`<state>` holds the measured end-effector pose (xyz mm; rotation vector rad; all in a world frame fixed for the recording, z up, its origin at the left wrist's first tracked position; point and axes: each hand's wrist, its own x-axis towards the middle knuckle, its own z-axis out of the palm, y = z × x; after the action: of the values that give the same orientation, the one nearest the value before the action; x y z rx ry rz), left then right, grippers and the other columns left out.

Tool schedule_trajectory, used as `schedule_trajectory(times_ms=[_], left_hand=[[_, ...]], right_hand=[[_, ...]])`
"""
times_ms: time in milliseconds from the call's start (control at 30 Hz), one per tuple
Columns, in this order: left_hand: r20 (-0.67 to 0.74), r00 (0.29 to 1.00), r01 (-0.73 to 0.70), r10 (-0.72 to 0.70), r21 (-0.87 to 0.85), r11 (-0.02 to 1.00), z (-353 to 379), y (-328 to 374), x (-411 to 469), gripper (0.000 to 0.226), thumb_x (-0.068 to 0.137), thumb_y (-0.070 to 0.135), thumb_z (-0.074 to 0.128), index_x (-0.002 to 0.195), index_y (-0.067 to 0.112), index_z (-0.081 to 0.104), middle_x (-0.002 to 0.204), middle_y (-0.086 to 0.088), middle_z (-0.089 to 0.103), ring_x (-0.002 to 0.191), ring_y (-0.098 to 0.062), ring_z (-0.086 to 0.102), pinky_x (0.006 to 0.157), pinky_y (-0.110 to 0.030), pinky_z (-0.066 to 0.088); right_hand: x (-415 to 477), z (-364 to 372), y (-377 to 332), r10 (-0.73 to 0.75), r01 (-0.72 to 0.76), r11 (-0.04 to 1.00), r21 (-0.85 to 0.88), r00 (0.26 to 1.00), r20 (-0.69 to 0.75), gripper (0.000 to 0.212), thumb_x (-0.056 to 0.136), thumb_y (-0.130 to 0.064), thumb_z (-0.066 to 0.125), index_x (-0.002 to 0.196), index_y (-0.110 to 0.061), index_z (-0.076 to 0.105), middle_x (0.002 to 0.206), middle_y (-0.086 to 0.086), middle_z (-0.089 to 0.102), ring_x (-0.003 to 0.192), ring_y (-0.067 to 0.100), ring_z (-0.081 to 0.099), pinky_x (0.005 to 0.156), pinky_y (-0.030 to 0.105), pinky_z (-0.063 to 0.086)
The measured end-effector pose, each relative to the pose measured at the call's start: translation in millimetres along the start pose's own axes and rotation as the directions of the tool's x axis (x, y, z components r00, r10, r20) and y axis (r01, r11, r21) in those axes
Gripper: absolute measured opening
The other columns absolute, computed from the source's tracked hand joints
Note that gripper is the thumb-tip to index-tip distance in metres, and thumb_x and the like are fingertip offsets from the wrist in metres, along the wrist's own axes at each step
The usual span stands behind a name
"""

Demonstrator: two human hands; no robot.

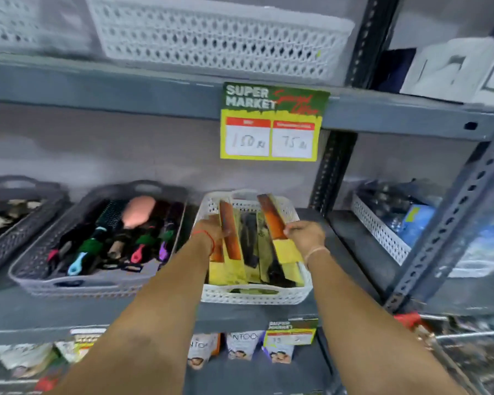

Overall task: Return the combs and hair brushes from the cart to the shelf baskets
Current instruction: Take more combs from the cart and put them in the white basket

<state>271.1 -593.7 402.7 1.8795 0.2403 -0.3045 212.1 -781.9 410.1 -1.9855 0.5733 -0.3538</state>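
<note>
A white perforated basket on the middle shelf holds several packaged combs on yellow cards. My left hand grips a brown comb standing in the basket's left side. Over the right side, my right hand holds another brown comb, tilted and raised above the packs. Left of it, a grey basket holds several hair brushes with coloured handles, one with a pink head. The cart is out of view.
Another grey basket sits at the far left. A price sign hangs from the upper shelf edge. White baskets stand above. A slotted steel upright rises on the right. Boxed goods fill the shelf below.
</note>
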Motion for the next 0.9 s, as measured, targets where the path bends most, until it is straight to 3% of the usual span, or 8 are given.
schedule_trajectory(times_ms=[67, 200, 367, 500, 633, 700, 800, 900], left_hand=[[-0.026, 1.000, -0.004, 0.009, 0.201, 0.980, 13, -8, 1, 0.043, 0.094, 0.014, 0.050, 0.132, -0.004, 0.048, 0.135, -0.021, 0.055, 0.120, -0.033, 0.058, 0.082, -0.031, 0.051], [-0.136, 0.979, -0.050, 0.155, 0.572, 0.819, 19, -14, 0, 0.059, 0.080, 0.033, 0.069, 0.128, 0.003, 0.053, 0.126, -0.017, 0.064, 0.114, -0.030, 0.061, 0.092, -0.032, 0.049], [-0.131, 0.969, -0.087, 0.211, 0.615, 0.784, 20, -15, -2, 0.049, 0.081, 0.031, 0.068, 0.117, -0.002, 0.060, 0.124, -0.022, 0.063, 0.115, -0.033, 0.060, 0.095, -0.034, 0.047], [-0.123, 0.904, -0.296, 0.409, 0.510, 0.808, -18, -2, -17, 0.037, 0.090, 0.028, 0.054, 0.114, 0.003, 0.065, 0.118, -0.023, 0.067, 0.111, -0.033, 0.061, 0.091, -0.032, 0.047], [-0.283, 0.795, -0.413, 0.537, 0.397, 0.820, -114, -4, -46, 0.036, 0.091, 0.030, 0.055, 0.109, 0.003, 0.069, 0.110, -0.023, 0.071, 0.105, -0.031, 0.066, 0.083, -0.028, 0.044], [-0.388, 0.761, -0.402, 0.520, 0.346, 0.847, -174, -25, -62, 0.036, 0.092, 0.029, 0.053, 0.103, -0.001, 0.070, 0.102, -0.026, 0.073, 0.095, -0.028, 0.068, 0.071, -0.027, 0.044], [-0.596, 0.713, -0.286, 0.370, 0.235, 0.929, -278, -84, -89, 0.042, 0.094, 0.032, 0.049, 0.092, -0.004, 0.070, 0.082, -0.025, 0.072, 0.073, -0.020, 0.061, 0.063, -0.026, 0.042], [-0.665, 0.744, -0.128, 0.067, -0.043, 0.991, -371, -169, -120, 0.043, 0.095, 0.040, 0.043, 0.075, 0.008, 0.062, 0.054, -0.005, 0.063, 0.048, -0.015, 0.057, 0.053, -0.024, 0.049]], right_hand=[[1, 11, 16, 0.047, -0.048, 0.999, 0.008, 0.997, 0.053, 0.019, 0.076, 0.001, 0.070, 0.095, 0.003, 0.071, 0.108, 0.018, 0.070, 0.106, 0.028, 0.062, 0.075, 0.010, 0.042], [0, 24, 27, 0.120, -0.123, 0.992, 0.026, 0.989, 0.091, 0.016, 0.072, -0.003, 0.075, 0.088, -0.004, 0.074, 0.106, 0.013, 0.071, 0.099, 0.021, 0.062, 0.080, 0.016, 0.041], [-8, 28, 26, 0.101, -0.091, 0.991, -0.099, 0.990, 0.103, 0.007, 0.069, -0.016, 0.078, 0.075, -0.015, 0.074, 0.104, 0.009, 0.073, 0.102, 0.027, 0.065, 0.100, 0.031, 0.046], [-19, 43, -12, -0.201, 0.221, 0.955, -0.200, 0.972, 0.119, 0.029, 0.074, -0.032, 0.072, 0.098, -0.015, 0.072, 0.121, 0.009, 0.066, 0.110, 0.028, 0.061, 0.103, 0.035, 0.044], [-63, 107, -92, -0.458, 0.461, 0.887, 0.041, 0.861, 0.222, 0.035, 0.080, -0.035, 0.065, 0.107, -0.013, 0.063, 0.109, 0.012, 0.069, 0.101, 0.027, 0.063, 0.089, 0.029, 0.046], [-108, 153, -130, -0.508, 0.454, 0.860, 0.232, 0.801, 0.315, 0.032, 0.083, -0.042, 0.061, 0.104, -0.018, 0.060, 0.095, 0.012, 0.071, 0.083, 0.029, 0.067, 0.080, 0.037, 0.052], [-186, 231, -172, -0.545, 0.368, 0.836, 0.408, 0.652, 0.527, 0.020, 0.087, -0.052, 0.046, 0.080, -0.035, 0.053, 0.076, 0.008, 0.070, 0.055, 0.023, 0.064, 0.053, 0.030, 0.050], [-263, 314, -186, -0.526, 0.293, 0.850, 0.437, 0.451, 0.721, 0.022, 0.090, -0.054, 0.037, 0.086, -0.037, 0.051, 0.076, 0.009, 0.069, 0.037, 0.013, 0.059, 0.035, 0.015, 0.041]])
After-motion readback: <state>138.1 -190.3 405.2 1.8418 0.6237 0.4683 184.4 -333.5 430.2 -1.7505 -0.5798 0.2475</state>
